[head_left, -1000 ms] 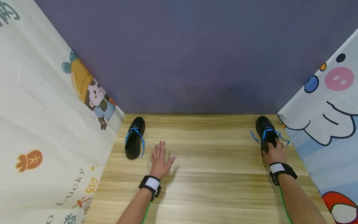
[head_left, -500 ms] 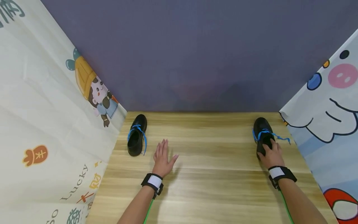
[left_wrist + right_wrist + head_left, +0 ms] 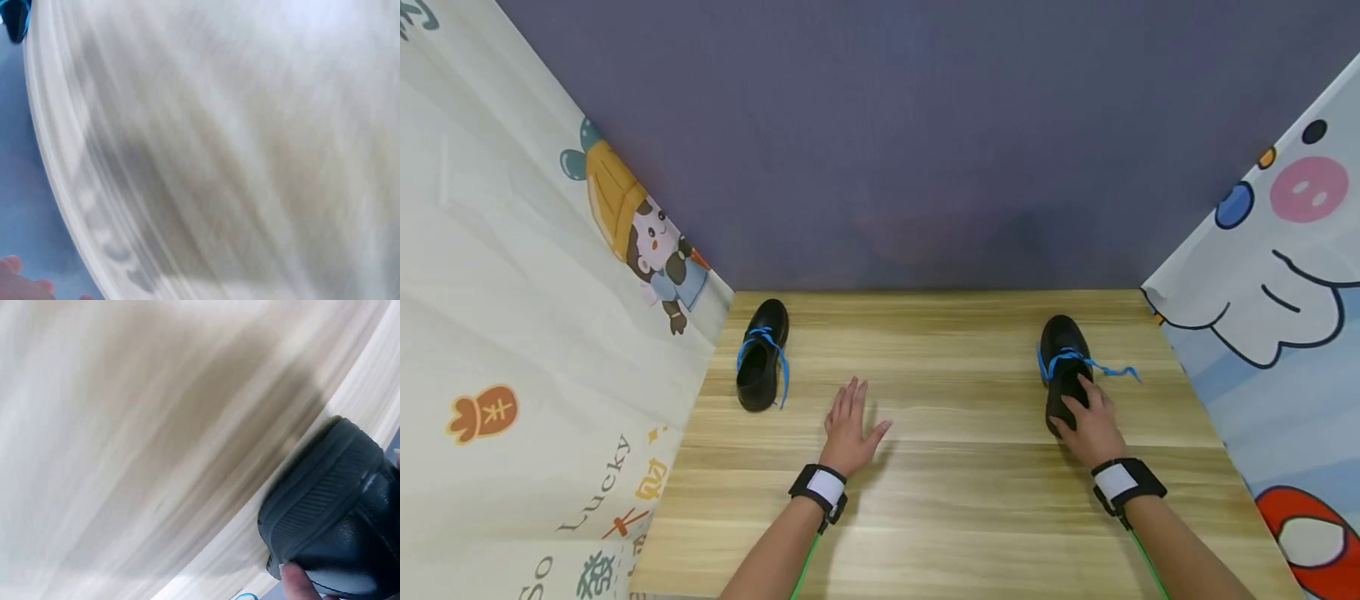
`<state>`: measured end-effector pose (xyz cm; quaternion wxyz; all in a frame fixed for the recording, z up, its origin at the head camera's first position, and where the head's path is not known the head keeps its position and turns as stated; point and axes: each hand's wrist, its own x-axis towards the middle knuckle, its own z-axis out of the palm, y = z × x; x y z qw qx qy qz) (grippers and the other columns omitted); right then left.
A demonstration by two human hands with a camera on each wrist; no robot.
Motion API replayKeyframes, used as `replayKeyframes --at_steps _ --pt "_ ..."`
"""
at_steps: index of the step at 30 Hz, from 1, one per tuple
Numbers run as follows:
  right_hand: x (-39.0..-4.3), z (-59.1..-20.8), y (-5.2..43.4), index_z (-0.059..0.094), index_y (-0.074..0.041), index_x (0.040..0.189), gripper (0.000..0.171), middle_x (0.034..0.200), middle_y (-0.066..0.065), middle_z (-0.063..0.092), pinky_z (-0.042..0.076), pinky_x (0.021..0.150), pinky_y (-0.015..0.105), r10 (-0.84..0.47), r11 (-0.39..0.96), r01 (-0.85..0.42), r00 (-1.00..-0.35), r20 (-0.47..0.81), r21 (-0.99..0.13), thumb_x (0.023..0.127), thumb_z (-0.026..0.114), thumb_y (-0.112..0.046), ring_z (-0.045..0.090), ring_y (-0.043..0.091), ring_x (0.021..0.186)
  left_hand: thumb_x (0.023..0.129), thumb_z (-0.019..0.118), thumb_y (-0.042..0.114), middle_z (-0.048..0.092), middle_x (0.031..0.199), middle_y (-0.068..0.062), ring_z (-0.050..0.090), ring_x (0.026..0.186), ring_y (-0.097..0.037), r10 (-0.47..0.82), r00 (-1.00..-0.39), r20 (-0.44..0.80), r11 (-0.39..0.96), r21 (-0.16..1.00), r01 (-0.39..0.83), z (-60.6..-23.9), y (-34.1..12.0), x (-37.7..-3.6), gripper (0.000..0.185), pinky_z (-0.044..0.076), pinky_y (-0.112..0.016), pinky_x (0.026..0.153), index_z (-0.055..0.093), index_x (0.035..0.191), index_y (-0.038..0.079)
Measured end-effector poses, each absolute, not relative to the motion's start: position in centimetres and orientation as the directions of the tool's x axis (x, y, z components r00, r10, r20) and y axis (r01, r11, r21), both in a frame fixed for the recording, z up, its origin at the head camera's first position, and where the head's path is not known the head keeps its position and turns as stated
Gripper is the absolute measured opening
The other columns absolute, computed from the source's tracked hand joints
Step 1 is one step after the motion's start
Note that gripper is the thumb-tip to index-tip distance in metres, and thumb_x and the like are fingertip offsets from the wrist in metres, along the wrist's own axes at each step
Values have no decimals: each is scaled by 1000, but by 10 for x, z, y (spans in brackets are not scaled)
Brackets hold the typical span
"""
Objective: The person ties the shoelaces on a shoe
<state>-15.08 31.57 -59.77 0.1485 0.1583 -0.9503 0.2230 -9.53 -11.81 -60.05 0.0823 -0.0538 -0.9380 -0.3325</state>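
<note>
Two black shoes with blue laces stand on the wooden table (image 3: 970, 467). The left shoe (image 3: 762, 365) is by the left curtain, toe toward the back wall. My left hand (image 3: 848, 427) lies flat on the wood, fingers straight and spread, a little right of that shoe and apart from it. My right hand (image 3: 1086, 417) grips the heel end of the right shoe (image 3: 1063, 358), fingers curled over its opening. The right wrist view shows that shoe's heel and sole (image 3: 334, 515) with a fingertip (image 3: 299, 581) on it. A loose blue lace (image 3: 1112, 369) trails to the right.
A purple wall (image 3: 910, 142) closes off the back of the table. Printed cartoon curtains hang at the left (image 3: 535, 333) and at the right (image 3: 1277, 275). Both wrists wear black straps with green cables. The left wrist view is blurred wood grain.
My right hand has slid the right shoe leftward, away from the right curtain toward the table's middle. My left hand stays flat on the wood in about the same place.
</note>
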Motion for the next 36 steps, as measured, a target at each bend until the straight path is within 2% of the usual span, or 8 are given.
replayKeyframes --at_steps 11,24,36 --pt "-130 -599 276 71 5 103 38 139 38 41 38 90 72 -369 760 -542 -814 447 -359 70 87 -1 44 64 116 95 67 44 17 165 -15 18 148 -43 49 -996 76 778 623 86 -610 -108 -85 83 32 -74 100 25 159 13" --pt "-106 -595 246 75 2 101 38 140 36 45 40 92 66 -450 690 -629 -760 468 -358 67 89 1 45 57 120 95 67 45 20 163 -17 21 147 -45 72 -992 102 764 634 121 -612 -94 -87 82 32 -73 101 26 158 11" --pt "-75 -592 207 77 -6 103 37 143 30 46 49 89 62 -524 622 -683 -726 446 -382 69 91 -9 49 54 119 95 68 43 21 163 -16 22 146 -45 128 -984 121 741 648 176 -609 -74 -90 81 32 -71 102 28 157 10"
